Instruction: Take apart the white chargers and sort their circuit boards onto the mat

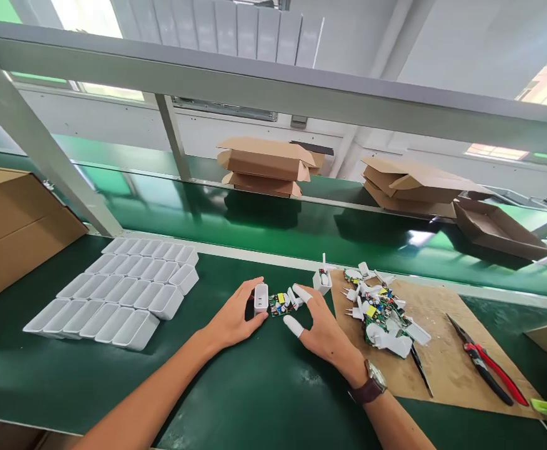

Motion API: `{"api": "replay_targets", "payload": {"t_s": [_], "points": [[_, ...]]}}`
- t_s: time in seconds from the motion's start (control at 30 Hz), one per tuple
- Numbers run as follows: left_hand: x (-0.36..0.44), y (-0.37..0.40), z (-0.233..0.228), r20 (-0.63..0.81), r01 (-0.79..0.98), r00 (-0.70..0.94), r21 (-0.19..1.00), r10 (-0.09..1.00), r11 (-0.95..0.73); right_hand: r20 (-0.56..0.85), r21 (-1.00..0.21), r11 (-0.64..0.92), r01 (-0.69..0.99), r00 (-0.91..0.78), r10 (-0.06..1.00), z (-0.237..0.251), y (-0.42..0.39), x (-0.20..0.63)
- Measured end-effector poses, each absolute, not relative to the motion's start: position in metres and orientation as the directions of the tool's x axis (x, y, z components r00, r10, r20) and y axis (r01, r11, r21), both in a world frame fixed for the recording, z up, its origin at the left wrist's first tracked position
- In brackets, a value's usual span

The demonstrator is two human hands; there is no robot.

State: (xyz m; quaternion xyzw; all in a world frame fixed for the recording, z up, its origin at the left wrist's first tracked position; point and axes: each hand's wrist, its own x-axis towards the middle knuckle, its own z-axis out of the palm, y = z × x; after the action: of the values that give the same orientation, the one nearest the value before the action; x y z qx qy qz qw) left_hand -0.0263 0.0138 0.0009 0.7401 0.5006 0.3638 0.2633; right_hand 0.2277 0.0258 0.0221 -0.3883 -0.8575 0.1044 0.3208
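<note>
Left hand: the left hand [235, 319] is resting on the green mat just left of the frame's centre, its fingers curling narrowly round a white charger shell [260, 298] and pinching it upright.
Right hand: the right hand [322, 331] is lying just right of centre, fingers spread fairly wide, with white finger cots on the thumb and forefinger; its fingertips [301, 292] are touching the end of a circuit board [280, 304]. A watch [375, 378] is sitting on that wrist.
Charger shell: small, white, boxy with rounded corners, its open end facing the board; a dark slot is showing on the near face.
Circuit board: green, tiny, crowded with parts, a yellow block and dark components standing out; it is lying between the two hands, just beside the shell's mouth. Whether it is entering the shell I cannot tell.
Parts pile: more boards and white plug pieces are heaping up in a parts pile [379, 309] on a brown cardboard sheet [446, 350] to the right of centre.
Small cup: a white cup [322, 279] is standing at the cardboard's upper left corner.
Pliers: red-handled pliers [486, 362] are lying on the cardboard at lower right.
Finished shells: rows of white shells [120, 294] are lying side by side at centre left.
Boxes: folded cartons [266, 164] are sitting on the belt beyond, upper centre.
</note>
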Motion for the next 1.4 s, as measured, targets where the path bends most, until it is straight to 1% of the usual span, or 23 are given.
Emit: {"api": "replay_targets", "payload": {"t_s": [0.1,0.17,0.4,0.5,0.6,0.67,0.73,0.83,0.93,1.0,1.27,1.4], "points": [[-0.026,0.013,0.0,0.283,0.562,0.238,0.74,0.929,-0.369,0.433,-0.363,0.701,0.614,-0.555,0.71,0.018,0.027,0.225],[-0.026,0.013,0.001,0.281,0.577,0.238,0.729,0.93,-0.368,0.438,-0.34,0.693,0.636,-0.545,0.715,0.016,0.027,0.224],[-0.026,0.014,-0.001,0.257,0.602,0.219,0.723,0.941,-0.338,0.476,-0.371,0.707,0.602,-0.53,0.702,0.006,0.027,0.217],[-0.025,0.015,-0.002,0.239,0.614,0.178,0.732,0.955,-0.297,0.538,-0.375,0.697,0.611,-0.469,0.701,0.009,0.026,0.215],[-0.023,0.014,-0.004,0.258,0.615,0.132,0.736,0.957,-0.284,0.652,-0.368,0.724,0.583,-0.393,0.648,0.019,0.023,0.215],[-0.02,0.014,-0.006,0.308,0.612,0.125,0.724,0.943,-0.318,0.716,-0.357,0.766,0.534,-0.37,0.592,0.026,0.019,0.215],[-0.018,0.013,-0.007,0.383,0.614,0.151,0.687,0.911,-0.39,0.748,-0.325,0.81,0.488,-0.392,0.536,0.031,0.014,0.214],[-0.015,0.011,-0.007,0.504,0.636,0.23,0.569,0.832,-0.521,0.747,-0.235,0.843,0.483,-0.465,0.475,0.035,0.008,0.211],[-0.013,0.01,-0.004,0.576,0.668,0.281,0.456,0.767,-0.587,0.732,-0.188,0.842,0.505,-0.5,0.463,0.035,0.006,0.209],[-0.013,0.009,-0.001,0.586,0.677,0.293,0.431,0.756,-0.597,0.736,-0.187,0.841,0.508,-0.494,0.463,0.036,0.006,0.209],[-0.012,0.007,0.002,0.579,0.658,0.343,0.414,0.74,-0.629,0.731,-0.161,0.848,0.506,-0.516,0.446,0.038,0.007,0.209],[-0.012,0.006,0.001,0.567,0.657,0.361,0.408,0.74,-0.634,0.717,-0.165,0.84,0.517,-0.522,0.462,0.037,0.006,0.209]]}}
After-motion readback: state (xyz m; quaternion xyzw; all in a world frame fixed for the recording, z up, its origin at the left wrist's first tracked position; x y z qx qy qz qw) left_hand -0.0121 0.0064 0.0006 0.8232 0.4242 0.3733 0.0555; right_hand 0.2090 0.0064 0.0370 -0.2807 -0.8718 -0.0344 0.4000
